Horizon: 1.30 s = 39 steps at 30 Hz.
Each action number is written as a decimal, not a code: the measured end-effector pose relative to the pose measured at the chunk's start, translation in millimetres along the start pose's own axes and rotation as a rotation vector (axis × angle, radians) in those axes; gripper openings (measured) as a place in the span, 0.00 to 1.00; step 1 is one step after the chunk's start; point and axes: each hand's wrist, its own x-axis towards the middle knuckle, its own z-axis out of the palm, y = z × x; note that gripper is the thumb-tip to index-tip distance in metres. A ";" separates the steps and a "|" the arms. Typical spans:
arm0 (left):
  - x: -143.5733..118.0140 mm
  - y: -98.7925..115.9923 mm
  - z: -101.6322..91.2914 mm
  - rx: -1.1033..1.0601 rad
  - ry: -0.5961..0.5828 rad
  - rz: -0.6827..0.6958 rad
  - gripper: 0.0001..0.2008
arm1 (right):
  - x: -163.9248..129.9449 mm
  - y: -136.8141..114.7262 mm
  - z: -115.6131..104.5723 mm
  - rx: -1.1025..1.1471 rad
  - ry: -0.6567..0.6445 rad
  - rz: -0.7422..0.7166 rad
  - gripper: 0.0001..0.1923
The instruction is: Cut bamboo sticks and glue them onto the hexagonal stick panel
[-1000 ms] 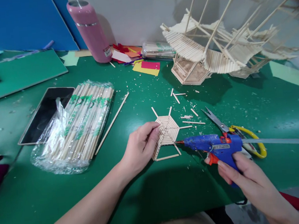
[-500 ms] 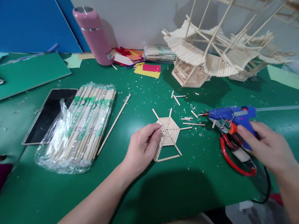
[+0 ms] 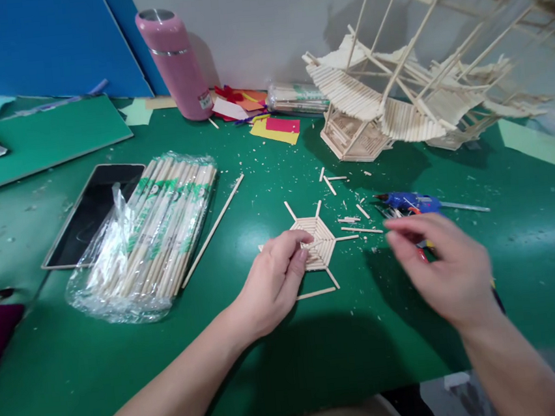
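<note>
Wooden and hexagonal, the pale stick web [image 3: 322,248] lies on the green table [image 3: 51,360] under the left hand [image 3: 273,279], its grip hidden, and could skew if that hand drags, while the loosely curled right hand [image 3: 447,269] looks empty.

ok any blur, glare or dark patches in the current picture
Head view: right hand looks soft, perhaps from motion, while the stick web reads crisper; head view: bright glare on the plastic wrap; head view: bottle shadows the wall, top right corner goes black.
</note>
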 end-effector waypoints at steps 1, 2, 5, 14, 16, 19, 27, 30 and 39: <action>-0.5 0.5 0.0 -0.005 -0.021 -0.003 0.09 | -0.2 -14.9 5.7 0.046 -0.056 -0.060 0.06; -1.0 0.9 0.1 -0.015 -0.040 -0.003 0.09 | -0.1 -27.2 11.5 0.099 -0.101 -0.120 0.08; -2.0 1.9 0.0 -0.077 -0.104 -0.002 0.10 | 2.0 -46.4 26.2 0.266 -0.146 -0.218 0.09; 0.8 -0.1 -3.1 -0.099 -0.076 -0.037 0.10 | -0.2 -38.8 32.3 0.363 -0.252 -0.113 0.04; 3.2 -3.8 -2.9 -0.060 0.027 -0.091 0.10 | -7.1 -36.1 32.8 0.351 -0.263 -0.070 0.04; 6.0 -9.9 -1.4 0.032 0.088 -0.103 0.10 | -19.4 -34.1 36.7 0.332 -0.296 -0.022 0.04; 7.3 -16.2 -0.3 0.166 -0.032 0.094 0.12 | -29.2 -38.1 46.8 0.322 -0.302 -0.020 0.05; 8.1 -17.3 -1.3 0.155 -0.044 0.099 0.13 | -28.8 -38.0 47.0 0.315 -0.311 -0.028 0.05; 9.0 -16.8 -0.3 0.133 -0.046 0.081 0.14 | -29.8 -37.7 49.1 0.270 -0.306 -0.055 0.05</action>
